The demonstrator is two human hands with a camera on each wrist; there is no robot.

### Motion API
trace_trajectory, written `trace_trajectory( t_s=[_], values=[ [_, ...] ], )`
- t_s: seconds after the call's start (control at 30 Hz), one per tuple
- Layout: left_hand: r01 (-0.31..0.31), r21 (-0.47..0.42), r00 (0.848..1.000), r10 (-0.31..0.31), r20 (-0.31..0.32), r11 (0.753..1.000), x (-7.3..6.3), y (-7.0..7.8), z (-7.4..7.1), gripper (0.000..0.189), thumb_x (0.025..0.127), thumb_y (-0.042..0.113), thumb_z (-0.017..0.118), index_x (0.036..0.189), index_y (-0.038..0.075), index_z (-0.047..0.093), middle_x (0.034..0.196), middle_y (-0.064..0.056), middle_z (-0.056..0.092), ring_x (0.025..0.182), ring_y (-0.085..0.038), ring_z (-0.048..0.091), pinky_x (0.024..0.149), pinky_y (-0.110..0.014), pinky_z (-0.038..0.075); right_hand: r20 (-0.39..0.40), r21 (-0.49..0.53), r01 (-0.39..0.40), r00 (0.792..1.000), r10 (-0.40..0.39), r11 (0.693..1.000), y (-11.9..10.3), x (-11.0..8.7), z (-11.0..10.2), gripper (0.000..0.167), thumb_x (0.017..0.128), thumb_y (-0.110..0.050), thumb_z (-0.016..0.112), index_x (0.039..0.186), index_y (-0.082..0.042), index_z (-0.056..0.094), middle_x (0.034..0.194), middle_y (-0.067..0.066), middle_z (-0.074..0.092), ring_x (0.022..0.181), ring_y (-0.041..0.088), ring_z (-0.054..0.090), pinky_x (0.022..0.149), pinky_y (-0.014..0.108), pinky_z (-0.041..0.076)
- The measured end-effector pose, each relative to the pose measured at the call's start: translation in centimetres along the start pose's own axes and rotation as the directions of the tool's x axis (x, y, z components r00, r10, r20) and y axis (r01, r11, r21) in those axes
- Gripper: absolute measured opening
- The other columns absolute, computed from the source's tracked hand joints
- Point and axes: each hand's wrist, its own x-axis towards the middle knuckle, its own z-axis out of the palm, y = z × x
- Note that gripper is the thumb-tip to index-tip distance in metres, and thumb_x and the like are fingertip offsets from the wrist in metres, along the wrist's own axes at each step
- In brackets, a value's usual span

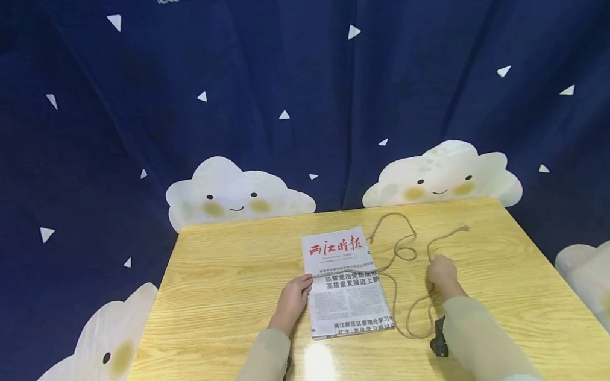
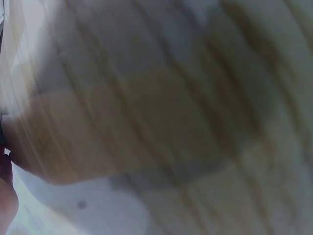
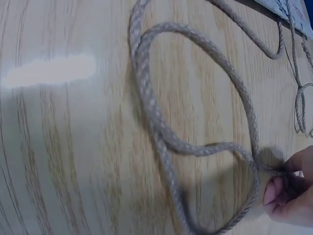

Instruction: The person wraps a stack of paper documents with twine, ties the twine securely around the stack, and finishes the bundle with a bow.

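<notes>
A folded newspaper (image 1: pixel 348 308) with red and black print lies flat on the wooden table. A thin beige braided rope (image 1: pixel 395 291) crosses its upper face and trails in loops to the right. My left hand (image 1: pixel 294 294) is at the paper's left edge, its fingertips pinching the rope where it meets that edge. In the left wrist view only part of this hand (image 2: pixel 7 196) shows, at the left border. To the right of the newspaper, my right hand (image 1: pixel 443 275) pinches the rope, whose free end extends beyond it. The right wrist view shows curled fingers at the rope (image 3: pixel 151 107).
The wooden table (image 1: pixel 225 270) reaches back to a dark blue curtain (image 1: pixel 294 64) with white triangles and smiling clouds. A black strap device (image 1: pixel 440 342) sits at my right wrist. Loose rope loops lie between the newspaper and my right hand.
</notes>
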Motion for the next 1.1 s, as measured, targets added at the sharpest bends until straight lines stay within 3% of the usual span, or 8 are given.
trace_trajectory(
  t_s=[0.17,0.4,0.47,0.53,0.63,0.8,0.93,1.1],
  values=[
    [0.013,-0.004,1.000,-0.012,0.018,1.000,0.0,0.0,0.1,0.025,0.087,0.004,0.058,0.111,0.000,0.064,0.119,-0.012,0.060,0.111,-0.029,0.055,0.095,-0.038,0.044,-0.030,0.191,-0.099,0.994,0.106,0.977,0.1,-0.1,0.0,0.035,0.083,0.003,0.036,0.108,0.027,0.037,0.082,0.031,0.048,0.055,0.021,0.045,0.045,0.024,0.043],
    [0.001,0.007,1.000,-0.002,0.015,1.000,0.2,-0.2,0.0,0.024,0.086,0.003,0.059,0.110,0.000,0.064,0.118,-0.012,0.060,0.109,-0.029,0.056,0.095,-0.038,0.044,-0.216,0.606,-0.006,0.961,0.172,0.796,-1.2,-0.8,-1.7,0.039,0.088,-0.003,0.036,0.123,0.014,0.030,0.109,0.034,0.048,0.071,0.022,0.052,0.051,0.020,0.043],
    [-0.005,0.016,1.000,0.005,0.019,1.000,0.2,-0.2,-0.1,0.024,0.086,0.003,0.060,0.109,0.000,0.065,0.117,-0.012,0.061,0.109,-0.029,0.056,0.095,-0.038,0.044,-0.282,0.625,0.046,0.944,0.170,0.779,-1.9,-1.0,-2.3,0.038,0.093,-0.008,0.038,0.126,0.011,0.036,0.113,0.031,0.051,0.072,0.015,0.054,0.052,0.015,0.044],
    [-0.010,0.025,1.000,0.010,0.021,1.000,0.2,-0.2,-0.2,0.023,0.086,0.003,0.060,0.108,-0.001,0.065,0.116,-0.012,0.061,0.108,-0.029,0.057,0.094,-0.038,0.045,-0.365,0.586,0.098,0.918,0.154,0.804,-2.9,-1.2,-2.8,0.036,0.095,-0.015,0.041,0.122,0.009,0.046,0.107,0.027,0.056,0.066,0.004,0.052,0.049,0.011,0.042],
    [-0.007,0.026,1.000,0.006,0.024,1.000,0.3,-0.2,-0.3,0.023,0.086,0.003,0.059,0.108,-0.001,0.065,0.116,-0.012,0.061,0.108,-0.029,0.057,0.094,-0.037,0.045,-0.507,0.526,0.213,0.856,0.103,0.823,-4.7,-1.7,-3.3,0.029,0.094,-0.016,0.049,0.109,0.008,0.057,0.096,0.023,0.062,0.059,-0.006,0.047,0.046,0.007,0.040],
    [-0.006,0.034,1.000,0.005,0.029,0.999,0.4,0.0,-0.3,0.023,0.087,0.003,0.059,0.108,-0.001,0.065,0.116,-0.012,0.061,0.108,-0.029,0.057,0.094,-0.038,0.045,-0.606,0.467,0.452,0.789,-0.098,0.760,-7.5,-2.5,-3.9,0.026,0.094,-0.013,0.050,0.111,0.005,0.059,0.092,0.022,0.064,0.059,-0.006,0.048,0.047,0.007,0.038],
    [0.001,0.029,1.000,-0.002,0.023,1.000,0.4,0.0,-0.3,0.022,0.086,0.003,0.059,0.107,-0.001,0.065,0.115,-0.012,0.062,0.107,-0.029,0.057,0.093,-0.038,0.046,-0.570,0.453,0.520,0.793,-0.213,0.724,-9.5,-3.1,-3.8,0.027,0.095,-0.015,0.049,0.109,0.005,0.059,0.089,0.021,0.066,0.056,0.001,0.052,0.044,0.010,0.039],
    [-0.005,0.031,1.000,0.005,0.013,1.000,0.5,-0.2,-0.2,0.022,0.086,0.003,0.059,0.107,-0.001,0.066,0.115,-0.012,0.062,0.107,-0.028,0.058,0.093,-0.037,0.046,-0.420,0.516,0.416,0.885,-0.202,0.749,-10.9,-2.7,-2.2,0.027,0.096,-0.020,0.048,0.103,0.003,0.061,0.082,0.015,0.068,0.052,0.004,0.052,0.035,0.015,0.032]
  ],
)
